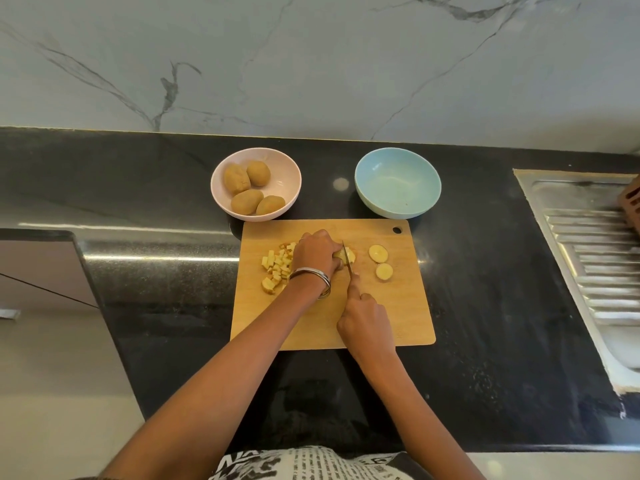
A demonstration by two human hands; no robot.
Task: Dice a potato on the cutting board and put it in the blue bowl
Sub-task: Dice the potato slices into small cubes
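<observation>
I'm looking down at a home kitchen — a dark speckled stone countertop (485, 306) runs under a grey-veined marble backsplash (311, 64), and a steel sink drainboard (595, 258) with ribbed grooves sits at my right. A wooden cutting board (398, 313) lies on the counter, with a pink bowl (287, 181) of whole potatoes (246, 201) and a blue bowl (398, 183) behind it — plain domestic cookware.

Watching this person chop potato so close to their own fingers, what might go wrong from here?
Three risks, as a judgement:
1. The left hand holds the potato piece right beside the knife; a slip might nick a finger.
2. The diced pieces lie near the cutting board left edge and might get pushed onto the counter.
3. The two round slices lie loose beside the blade's path and may get knocked aside.
</observation>
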